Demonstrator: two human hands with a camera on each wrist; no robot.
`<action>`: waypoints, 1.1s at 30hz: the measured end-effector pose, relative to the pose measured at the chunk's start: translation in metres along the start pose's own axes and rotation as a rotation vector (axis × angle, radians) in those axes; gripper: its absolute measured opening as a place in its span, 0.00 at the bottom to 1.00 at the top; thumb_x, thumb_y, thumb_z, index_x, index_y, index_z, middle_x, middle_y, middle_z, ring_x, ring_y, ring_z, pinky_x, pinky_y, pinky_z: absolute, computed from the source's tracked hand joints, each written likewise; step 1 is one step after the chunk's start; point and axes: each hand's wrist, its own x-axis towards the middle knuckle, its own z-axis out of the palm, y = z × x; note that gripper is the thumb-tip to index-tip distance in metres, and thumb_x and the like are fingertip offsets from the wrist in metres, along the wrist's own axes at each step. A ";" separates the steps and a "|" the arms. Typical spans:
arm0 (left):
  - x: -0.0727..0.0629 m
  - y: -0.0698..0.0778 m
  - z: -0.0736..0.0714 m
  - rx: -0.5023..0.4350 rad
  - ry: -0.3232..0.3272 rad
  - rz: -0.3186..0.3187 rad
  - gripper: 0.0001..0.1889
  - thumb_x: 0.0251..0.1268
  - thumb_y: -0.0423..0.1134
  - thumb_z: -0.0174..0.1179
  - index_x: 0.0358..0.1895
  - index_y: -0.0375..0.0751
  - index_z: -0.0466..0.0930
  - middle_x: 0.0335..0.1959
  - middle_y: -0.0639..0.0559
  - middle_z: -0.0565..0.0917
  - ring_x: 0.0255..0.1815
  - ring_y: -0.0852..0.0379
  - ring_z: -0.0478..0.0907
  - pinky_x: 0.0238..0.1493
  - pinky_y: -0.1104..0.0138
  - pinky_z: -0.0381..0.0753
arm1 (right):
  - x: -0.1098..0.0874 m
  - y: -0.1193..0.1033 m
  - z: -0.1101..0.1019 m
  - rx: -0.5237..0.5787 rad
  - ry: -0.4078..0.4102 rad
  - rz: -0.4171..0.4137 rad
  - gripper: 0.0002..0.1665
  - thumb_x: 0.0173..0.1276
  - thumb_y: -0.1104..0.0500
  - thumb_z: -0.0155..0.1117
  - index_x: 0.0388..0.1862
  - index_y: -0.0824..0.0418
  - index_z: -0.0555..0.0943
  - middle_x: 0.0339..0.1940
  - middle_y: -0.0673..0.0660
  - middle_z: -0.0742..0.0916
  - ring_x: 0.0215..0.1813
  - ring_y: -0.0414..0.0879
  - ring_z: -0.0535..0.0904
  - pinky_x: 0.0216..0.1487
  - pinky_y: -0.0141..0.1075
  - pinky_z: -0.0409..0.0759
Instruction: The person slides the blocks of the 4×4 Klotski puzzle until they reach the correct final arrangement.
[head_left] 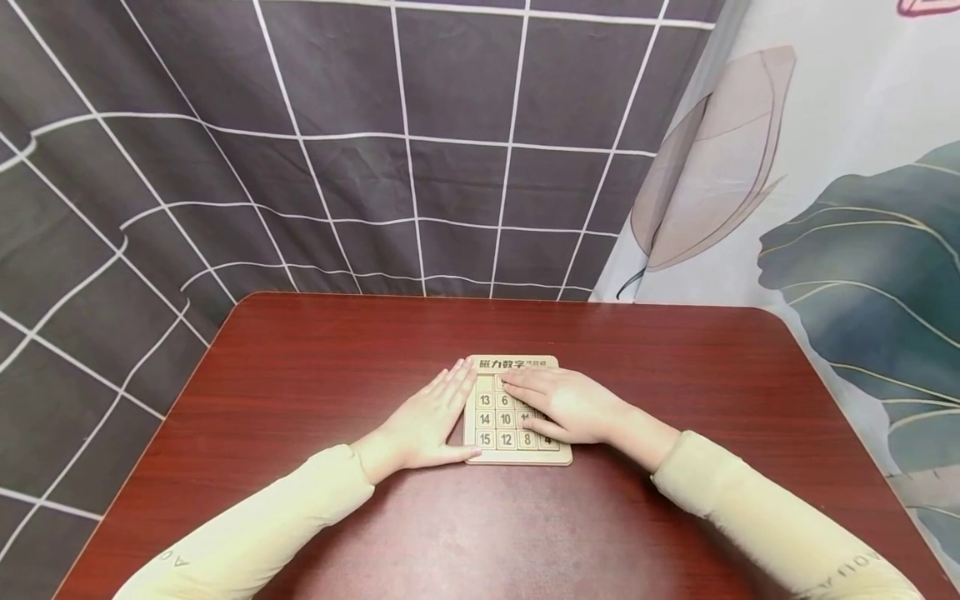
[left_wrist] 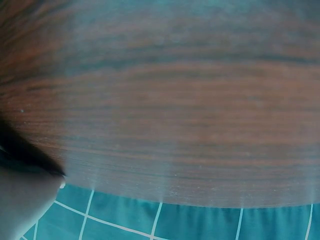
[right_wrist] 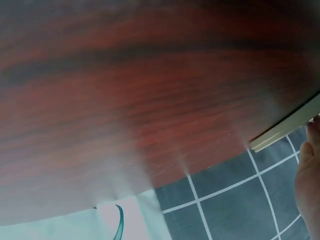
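Note:
A wooden number slide puzzle (head_left: 517,457) lies flat on the table, with Chinese lettering along its top and numbered tiles in rows. My left hand (head_left: 423,427) rests against its left side, fingers straight toward the upper corner and thumb touching the lower left corner. The top-left cell of the grid holds no tile. Over the right-hand tiles lies my right hand (head_left: 581,406), its fingers extended across the upper rows and hiding several numbers. Tiles 13, 14 and 15 show down the left column. In the right wrist view, the board's edge (right_wrist: 285,130) appears beside the hand (right_wrist: 308,185).
The dark red wooden table (head_left: 337,358) has rounded far corners. Behind it hangs a dark grey curtain (head_left: 457,92) with white grid lines. A pale curtain with leaf prints (head_left: 862,242) hangs at the right, and a thin dark cord (head_left: 630,283) shows by the table's back edge.

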 end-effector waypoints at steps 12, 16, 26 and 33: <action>-0.001 -0.001 0.000 0.011 -0.010 0.002 0.59 0.72 0.70 0.56 0.85 0.25 0.44 0.88 0.30 0.44 0.90 0.37 0.44 0.89 0.50 0.52 | 0.022 -0.004 0.006 -0.001 -0.011 -0.026 0.35 0.78 0.45 0.63 0.77 0.62 0.75 0.76 0.58 0.81 0.78 0.52 0.76 0.80 0.47 0.74; 0.000 -0.001 0.001 0.017 -0.005 0.005 0.59 0.72 0.69 0.57 0.85 0.24 0.44 0.88 0.29 0.44 0.90 0.37 0.45 0.89 0.50 0.54 | 0.025 -0.007 0.004 0.017 -0.037 -0.016 0.36 0.80 0.45 0.61 0.78 0.63 0.74 0.78 0.59 0.80 0.79 0.53 0.75 0.81 0.48 0.73; 0.001 0.001 0.000 0.009 -0.003 0.000 0.58 0.71 0.69 0.58 0.84 0.25 0.47 0.88 0.30 0.48 0.90 0.37 0.46 0.88 0.50 0.55 | -0.014 0.006 -0.005 0.004 0.012 0.051 0.35 0.76 0.48 0.66 0.76 0.62 0.77 0.77 0.57 0.81 0.78 0.52 0.77 0.78 0.50 0.76; 0.001 -0.001 0.001 -0.001 0.001 0.002 0.59 0.71 0.69 0.57 0.85 0.25 0.45 0.88 0.31 0.45 0.90 0.38 0.44 0.89 0.50 0.54 | -0.025 0.011 -0.002 -0.008 0.028 0.043 0.34 0.75 0.49 0.67 0.75 0.63 0.78 0.77 0.58 0.81 0.78 0.52 0.77 0.78 0.50 0.76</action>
